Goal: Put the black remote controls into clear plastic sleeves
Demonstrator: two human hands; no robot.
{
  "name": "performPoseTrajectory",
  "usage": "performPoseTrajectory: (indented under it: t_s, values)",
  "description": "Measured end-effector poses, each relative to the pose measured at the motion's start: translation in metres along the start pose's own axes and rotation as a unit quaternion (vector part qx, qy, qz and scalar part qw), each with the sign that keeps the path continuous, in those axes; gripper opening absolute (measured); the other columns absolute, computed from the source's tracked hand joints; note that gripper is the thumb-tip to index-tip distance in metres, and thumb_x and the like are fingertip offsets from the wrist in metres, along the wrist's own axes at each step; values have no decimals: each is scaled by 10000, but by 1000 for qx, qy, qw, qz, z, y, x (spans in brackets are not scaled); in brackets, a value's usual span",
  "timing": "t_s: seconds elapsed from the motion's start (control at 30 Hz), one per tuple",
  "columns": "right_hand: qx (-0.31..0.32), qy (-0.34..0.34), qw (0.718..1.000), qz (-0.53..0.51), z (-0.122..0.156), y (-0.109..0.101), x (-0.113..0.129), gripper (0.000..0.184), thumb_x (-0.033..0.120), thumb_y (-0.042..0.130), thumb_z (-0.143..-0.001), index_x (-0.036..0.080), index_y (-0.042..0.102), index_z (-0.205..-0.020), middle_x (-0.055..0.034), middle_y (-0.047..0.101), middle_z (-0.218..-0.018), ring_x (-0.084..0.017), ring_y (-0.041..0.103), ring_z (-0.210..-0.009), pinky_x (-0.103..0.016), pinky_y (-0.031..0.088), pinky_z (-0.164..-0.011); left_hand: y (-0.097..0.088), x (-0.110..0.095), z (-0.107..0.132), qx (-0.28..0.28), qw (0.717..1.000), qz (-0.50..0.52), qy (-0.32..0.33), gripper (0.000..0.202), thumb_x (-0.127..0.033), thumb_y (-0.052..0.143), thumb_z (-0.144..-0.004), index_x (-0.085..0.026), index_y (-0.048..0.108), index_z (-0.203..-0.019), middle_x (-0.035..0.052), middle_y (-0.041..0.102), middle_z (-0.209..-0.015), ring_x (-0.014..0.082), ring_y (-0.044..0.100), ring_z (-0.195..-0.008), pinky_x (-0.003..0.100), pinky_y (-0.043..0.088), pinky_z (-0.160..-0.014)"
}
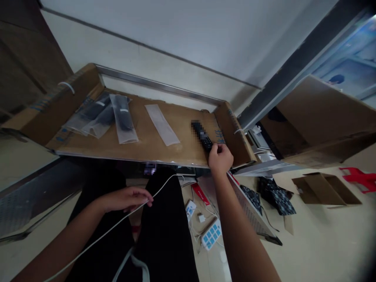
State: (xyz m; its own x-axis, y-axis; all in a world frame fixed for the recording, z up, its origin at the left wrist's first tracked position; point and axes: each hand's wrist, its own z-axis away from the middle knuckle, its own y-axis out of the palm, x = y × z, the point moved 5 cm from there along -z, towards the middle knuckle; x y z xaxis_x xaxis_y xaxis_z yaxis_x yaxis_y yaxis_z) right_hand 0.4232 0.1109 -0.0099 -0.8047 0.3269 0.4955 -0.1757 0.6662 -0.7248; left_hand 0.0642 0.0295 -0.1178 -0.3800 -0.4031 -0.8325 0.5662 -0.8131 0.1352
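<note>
A black remote control (202,135), partly pixelated, lies on the cardboard tray (182,152) near its right side. My right hand (221,158) pinches the remote's near end between thumb and fingers. Left of it a flat, clear plastic sleeve (162,124) rests on the cardboard. Farther left, a sleeve holding a dark object (123,117) lies beside more sleeved dark items (94,115). My left hand (127,199) is over my lap, below the tray, fingers loosely extended. A thin white cord (117,225) runs across its fingertips; nothing else shows in that hand.
A white wall panel (164,35) stands behind the tray. Cardboard boxes (329,121) are at right, with another open box (327,190) and a red stool (358,178) on the floor. Power strips (210,234) and cables lie below, beside my legs.
</note>
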Motion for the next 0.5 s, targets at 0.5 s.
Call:
performPoseTrajectory:
  t_s: [0.5]
  values:
    - [17, -17, 1000, -19, 0, 0, 0, 301, 397, 522, -958, 199, 739, -888, -59, 713, -801, -212, 606, -753, -299, 321, -667, -24, 52, -11, -118, 986, -117, -30, 548, -718, 620, -816, -187, 700, -930, 37, 712, -892, 233, 643, -871, 302, 482, -775]
